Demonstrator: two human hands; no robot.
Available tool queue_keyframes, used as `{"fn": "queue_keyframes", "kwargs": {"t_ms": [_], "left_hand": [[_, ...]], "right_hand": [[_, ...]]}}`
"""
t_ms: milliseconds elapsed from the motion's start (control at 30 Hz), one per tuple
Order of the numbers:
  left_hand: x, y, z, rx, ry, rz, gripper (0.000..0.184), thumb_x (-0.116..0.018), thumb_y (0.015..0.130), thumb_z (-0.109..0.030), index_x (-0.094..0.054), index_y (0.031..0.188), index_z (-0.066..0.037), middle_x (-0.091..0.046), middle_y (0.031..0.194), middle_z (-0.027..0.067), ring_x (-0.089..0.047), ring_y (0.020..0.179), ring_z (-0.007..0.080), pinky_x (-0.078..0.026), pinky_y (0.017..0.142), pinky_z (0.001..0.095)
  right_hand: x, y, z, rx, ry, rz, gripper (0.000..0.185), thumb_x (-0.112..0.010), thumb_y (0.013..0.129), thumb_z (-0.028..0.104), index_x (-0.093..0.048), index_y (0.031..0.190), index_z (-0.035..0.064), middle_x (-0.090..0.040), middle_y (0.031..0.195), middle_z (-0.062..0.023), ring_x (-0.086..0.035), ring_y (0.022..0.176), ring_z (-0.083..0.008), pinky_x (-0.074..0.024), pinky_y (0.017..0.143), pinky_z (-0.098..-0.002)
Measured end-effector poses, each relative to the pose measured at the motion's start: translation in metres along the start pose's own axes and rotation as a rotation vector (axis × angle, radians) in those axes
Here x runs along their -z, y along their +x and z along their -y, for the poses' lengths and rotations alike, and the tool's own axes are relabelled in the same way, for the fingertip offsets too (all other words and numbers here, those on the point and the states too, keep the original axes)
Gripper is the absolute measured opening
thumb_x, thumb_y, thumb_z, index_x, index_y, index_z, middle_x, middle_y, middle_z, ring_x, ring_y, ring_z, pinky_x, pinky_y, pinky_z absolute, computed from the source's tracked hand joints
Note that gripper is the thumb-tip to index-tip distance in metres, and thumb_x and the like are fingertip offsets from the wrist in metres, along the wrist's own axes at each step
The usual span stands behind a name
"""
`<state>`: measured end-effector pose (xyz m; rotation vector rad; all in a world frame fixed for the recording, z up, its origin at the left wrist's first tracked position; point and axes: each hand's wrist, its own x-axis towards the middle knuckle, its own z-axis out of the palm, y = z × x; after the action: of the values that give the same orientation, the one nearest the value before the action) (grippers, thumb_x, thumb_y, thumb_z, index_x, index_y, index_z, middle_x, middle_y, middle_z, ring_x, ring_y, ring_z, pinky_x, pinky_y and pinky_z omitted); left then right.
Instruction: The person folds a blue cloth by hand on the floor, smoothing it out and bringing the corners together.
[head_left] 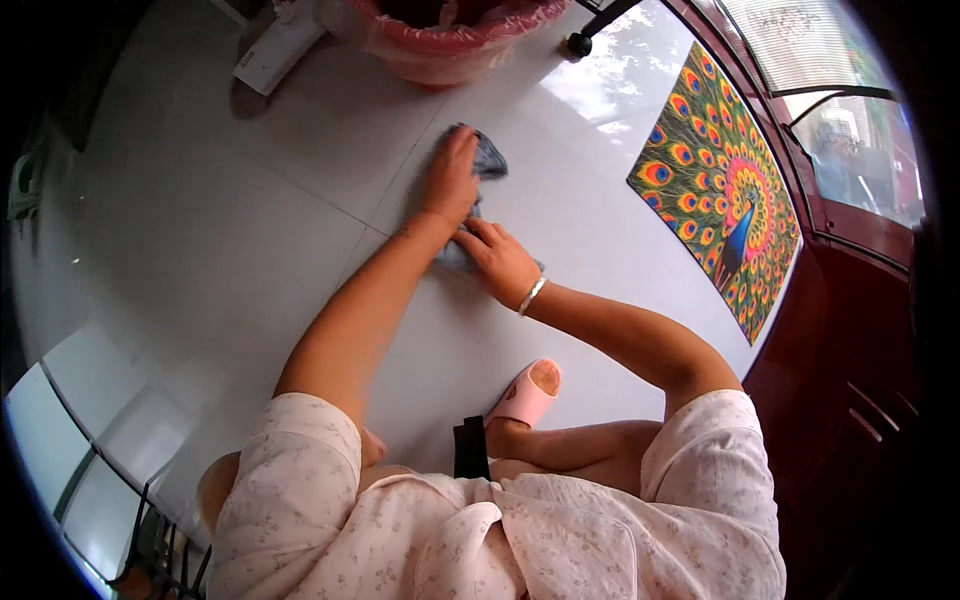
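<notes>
A grey-blue cloth [490, 158] lies bunched on the pale tiled floor [250, 260]. Its far end sticks out beside the fingers of my left hand [453, 180], which is closed on it and pressed toward the floor. Closer to me, my right hand [503, 264], with a silver bangle [532, 297] at the wrist, grips another part of the same cloth, just below my left wrist. The fingertips of my left hand are slightly blurred. Part of the cloth is hidden under both hands.
A red bin [430, 60] with a clear liner stands at the top. A peacock-patterned mat [720, 190] lies at the right, by a dark red door [850, 330]. A black caster [579, 44] is at the top. My foot in a pink slipper [525, 398] is below my hands.
</notes>
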<state>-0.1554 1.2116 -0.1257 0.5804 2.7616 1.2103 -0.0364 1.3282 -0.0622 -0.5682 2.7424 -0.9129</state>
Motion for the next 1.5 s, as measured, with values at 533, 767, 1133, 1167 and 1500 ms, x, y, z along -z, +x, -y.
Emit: {"fn": "queue_keyframes", "kwargs": {"t_ms": [533,767,1133,1167,1500], "left_hand": [[0.026,-0.14,-0.05,0.471,-0.108,-0.211,0.042,-0.073,0.077,-0.005,-0.055,0.114,-0.004,-0.045,0.134,0.0136,-0.044,0.125,0.0331,-0.037,0.106,0.041],[0.057,-0.132,-0.057,-0.019,0.209,0.071,0.054,-0.069,0.079,-0.005,-0.054,0.129,-0.019,-0.045,0.139,0.0087,-0.035,0.134,0.0313,-0.027,0.111,0.0503],[0.081,-0.135,-0.045,-0.234,0.256,0.387,0.045,-0.071,0.083,-0.025,-0.057,0.125,-0.016,-0.058,0.105,0.0021,-0.057,0.098,0.0205,-0.04,0.086,0.0382],[0.079,-0.136,-0.042,-0.205,0.255,0.391,0.045,-0.07,0.083,-0.025,-0.057,0.125,-0.015,-0.058,0.103,0.0028,-0.059,0.095,0.0211,-0.041,0.082,0.0364],[0.037,-0.136,-0.059,0.81,-0.391,0.138,0.071,-0.073,0.08,-0.02,-0.033,0.136,-0.001,-0.05,0.118,0.0167,-0.057,0.1,0.0255,-0.045,0.094,0.039]], "right_hand": [[0.067,-0.122,-0.013,-0.082,-0.143,0.145,0.056,-0.072,0.078,0.022,-0.055,0.131,0.0187,-0.05,0.138,-0.005,-0.044,0.13,-0.0264,-0.0319,0.108,-0.0459],[0.037,-0.134,-0.019,-0.389,-0.115,-0.089,0.062,-0.07,0.08,0.048,-0.053,0.136,0.0278,-0.042,0.146,-0.0091,-0.032,0.138,-0.0347,-0.0239,0.111,-0.0523],[0.052,-0.16,-0.019,-0.215,-0.231,-0.046,0.038,-0.071,0.07,0.01,-0.068,0.106,0.02,-0.058,0.093,-0.0022,-0.055,0.099,-0.0232,-0.0385,0.098,-0.0399],[0.053,-0.169,-0.019,-0.166,-0.214,0.039,0.035,-0.07,0.07,0.01,-0.069,0.104,0.0201,-0.058,0.094,-0.0028,-0.055,0.101,-0.0229,-0.0382,0.098,-0.04],[0.038,-0.145,-0.037,-1.083,0.984,-0.394,0.053,-0.069,0.084,0.032,-0.057,0.126,0.0016,-0.06,0.11,-0.0183,-0.059,0.099,-0.0331,-0.0487,0.087,-0.0423]]}}
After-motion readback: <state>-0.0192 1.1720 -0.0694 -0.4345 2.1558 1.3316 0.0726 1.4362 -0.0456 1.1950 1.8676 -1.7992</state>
